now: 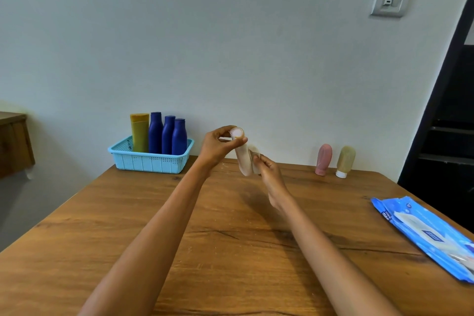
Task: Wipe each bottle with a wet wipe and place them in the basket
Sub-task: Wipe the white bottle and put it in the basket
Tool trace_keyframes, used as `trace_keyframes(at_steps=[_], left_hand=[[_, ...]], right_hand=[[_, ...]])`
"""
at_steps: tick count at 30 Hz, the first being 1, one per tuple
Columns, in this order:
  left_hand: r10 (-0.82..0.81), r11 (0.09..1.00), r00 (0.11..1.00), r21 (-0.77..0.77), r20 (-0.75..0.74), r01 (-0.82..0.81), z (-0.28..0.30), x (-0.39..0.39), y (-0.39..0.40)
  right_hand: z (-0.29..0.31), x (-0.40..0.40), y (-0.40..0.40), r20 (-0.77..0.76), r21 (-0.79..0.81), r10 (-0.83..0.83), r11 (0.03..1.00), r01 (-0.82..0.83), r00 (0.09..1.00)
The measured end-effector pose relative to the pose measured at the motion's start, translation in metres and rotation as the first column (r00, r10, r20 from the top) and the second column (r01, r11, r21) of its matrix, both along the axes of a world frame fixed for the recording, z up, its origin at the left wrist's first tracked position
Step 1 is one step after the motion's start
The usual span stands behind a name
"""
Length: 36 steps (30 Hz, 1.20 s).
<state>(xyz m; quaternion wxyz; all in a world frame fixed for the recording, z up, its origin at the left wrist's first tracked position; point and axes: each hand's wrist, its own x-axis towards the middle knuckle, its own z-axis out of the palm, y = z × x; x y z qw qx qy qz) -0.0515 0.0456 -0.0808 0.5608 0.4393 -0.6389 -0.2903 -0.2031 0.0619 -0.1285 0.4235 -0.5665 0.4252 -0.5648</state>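
My left hand [218, 145] grips the white cap end of a pale beige bottle [242, 159], held tilted above the table's far middle. My right hand [268, 170] pinches a wet wipe [254, 155] against the bottle's lower side. The light blue basket [150, 161] stands at the far left of the table. It holds three dark blue bottles [168, 136] and a yellow tube [139, 132], all upright. A pink bottle [323, 159] and a yellowish bottle [345, 161] stand cap-down at the far right, near the wall.
A blue pack of wet wipes [425, 233] lies at the table's right edge. The wooden table [205, 251] butts against the wall. A wooden piece of furniture [14, 143] stands off to the left. Dark shelving [446, 136] stands at the right.
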Motion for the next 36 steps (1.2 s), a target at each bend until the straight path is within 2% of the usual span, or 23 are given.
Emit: trace_keyframes(at_steps=[3,7,12,15,19,22,27,32,34,36], left_hand=[[0.017,1.0,0.997,-0.009,0.078,-0.016,-0.006,0.0,-0.004],[0.081,0.997,0.99,-0.016,0.112,-0.08,-0.009,0.005,-0.002],[0.191,0.981,0.964,-0.061,0.185,-0.182,0.0,0.008,0.0],[0.228,0.973,0.952,-0.083,0.205,-0.215,0.012,0.015,0.002],[0.243,0.968,0.952,-0.11,0.185,-0.225,0.025,0.04,0.011],[0.257,0.964,0.955,-0.11,0.148,-0.242,0.04,0.075,0.014],[0.373,0.928,0.912,-0.077,0.171,-0.365,0.058,0.146,0.008],[0.485,0.874,0.862,-0.039,0.148,-0.485,0.054,0.202,-0.004],[0.513,0.857,0.854,0.015,0.088,-0.516,0.047,0.215,-0.013],[0.539,0.835,0.837,0.069,0.094,-0.545,0.038,0.224,-0.023]], right_hand=[[0.006,0.004,-0.002,0.151,-0.019,0.035,0.999,-0.032,0.988],[0.013,0.008,-0.001,0.335,-0.042,0.117,0.993,-0.109,0.935],[0.015,0.008,0.002,0.516,-0.007,0.106,0.993,-0.119,0.85],[0.019,0.013,0.0,0.569,0.011,0.105,0.991,-0.135,0.816],[0.037,0.046,-0.001,0.448,0.009,0.18,0.979,-0.205,0.876],[0.056,0.085,-0.004,0.4,-0.019,0.222,0.972,-0.234,0.889],[0.077,0.157,-0.022,0.314,-0.016,0.233,0.971,-0.24,0.921],[0.074,0.207,-0.048,0.311,0.099,0.118,0.983,-0.155,0.943],[0.068,0.219,-0.059,0.279,0.131,0.068,0.985,-0.108,0.958],[0.061,0.227,-0.067,0.236,0.144,0.049,0.986,-0.084,0.971]])
